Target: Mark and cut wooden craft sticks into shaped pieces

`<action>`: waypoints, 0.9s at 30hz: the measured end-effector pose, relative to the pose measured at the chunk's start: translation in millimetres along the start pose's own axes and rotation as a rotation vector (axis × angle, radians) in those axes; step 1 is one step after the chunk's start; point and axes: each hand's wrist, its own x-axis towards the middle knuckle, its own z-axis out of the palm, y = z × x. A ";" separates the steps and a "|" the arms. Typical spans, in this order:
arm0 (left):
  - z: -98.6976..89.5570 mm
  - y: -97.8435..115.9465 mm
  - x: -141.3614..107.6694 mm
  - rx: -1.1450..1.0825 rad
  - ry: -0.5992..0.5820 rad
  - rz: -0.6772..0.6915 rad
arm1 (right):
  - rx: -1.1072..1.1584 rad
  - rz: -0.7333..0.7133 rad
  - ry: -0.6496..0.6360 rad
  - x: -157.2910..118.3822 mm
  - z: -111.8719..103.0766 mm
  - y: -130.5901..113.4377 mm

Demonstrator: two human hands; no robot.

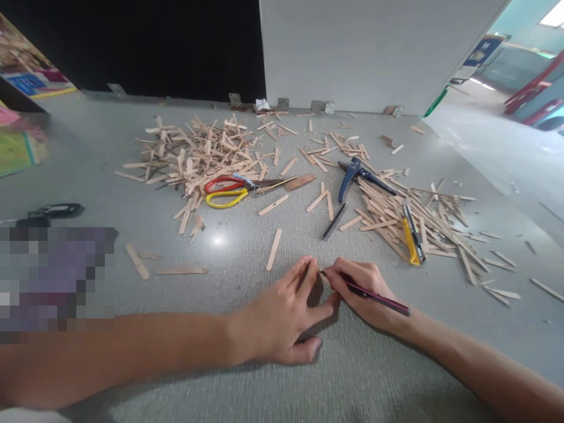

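Between the thumb and fingers of my right hand (359, 288) is a dark pencil (374, 298) with a pinkish stripe, its tip pointing left toward my left fingertips. My left hand (286, 311) rests on the table with fingers stretched and apart, the thumb spread toward me. A small bit of a wooden craft stick (324, 276) shows at the pencil tip, beside the left fingertips; the rest is hidden by the hands. Another craft stick (274, 249) lies just beyond my left hand.
A big pile of craft sticks (207, 147) lies at the back left, with red-and-yellow scissors (227, 192). On the right are more sticks (383, 211), a blue-handled cutter (352, 176), a yellow utility knife (412, 235) and a dark rod (335, 221). A hinged panel (352, 53) stands behind.
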 end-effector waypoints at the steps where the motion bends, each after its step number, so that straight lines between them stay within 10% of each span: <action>1: -0.4 0.1 0.2 -0.001 -0.003 0.001 | -0.001 -0.009 -0.001 -0.1 -0.1 -0.4; 27: -7.7 1.1 4.6 0.007 -0.099 -0.042 | -0.097 -0.259 -0.041 -1.5 -2.6 -1.6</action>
